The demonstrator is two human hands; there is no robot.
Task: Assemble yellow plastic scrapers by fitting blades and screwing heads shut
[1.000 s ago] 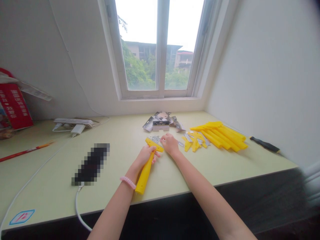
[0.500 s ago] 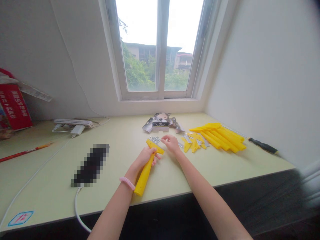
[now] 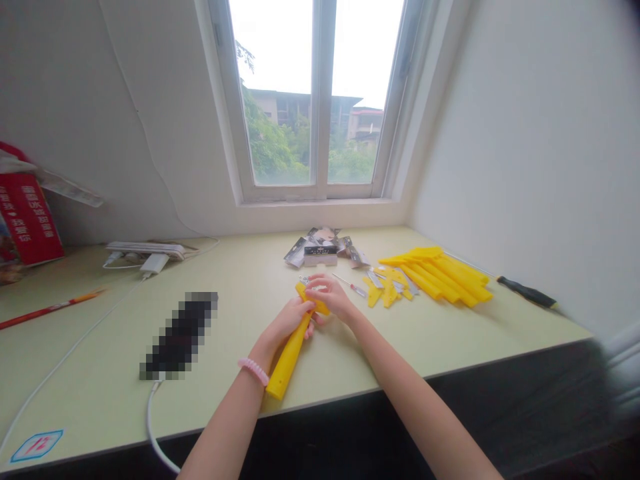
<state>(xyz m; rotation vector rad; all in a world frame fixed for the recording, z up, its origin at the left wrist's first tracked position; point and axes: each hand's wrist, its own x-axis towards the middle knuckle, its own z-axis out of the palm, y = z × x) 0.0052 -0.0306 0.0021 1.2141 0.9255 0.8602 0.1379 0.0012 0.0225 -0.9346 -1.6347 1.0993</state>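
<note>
My left hand [image 3: 291,319] is closed around a yellow scraper [image 3: 287,365], near where its long handle meets the wide head. The handle slants down toward the table's front edge. My right hand [image 3: 334,298] is over the scraper's head, thumb and fingertips pinched together against it. Whatever sits between those fingertips is too small or too hidden to make out. Just beyond the head lies a pile of small metal screws [image 3: 303,279], partly covered by my right hand. A small screwdriver [image 3: 354,288] with a clear handle rests to the right of that hand.
Yellow head pieces with blades [image 3: 387,287] and a stack of yellow handles [image 3: 445,273] lie to the right, near a black-handled screwdriver [image 3: 527,292]. Small blade boxes [image 3: 320,255] are at the back. A phone [image 3: 183,337] on a cable and a power strip [image 3: 145,249] occupy the left.
My right hand has moved left from beside the screw pile onto the scraper's head, uncovering the small screwdriver. My left hand keeps its hold on the scraper.
</note>
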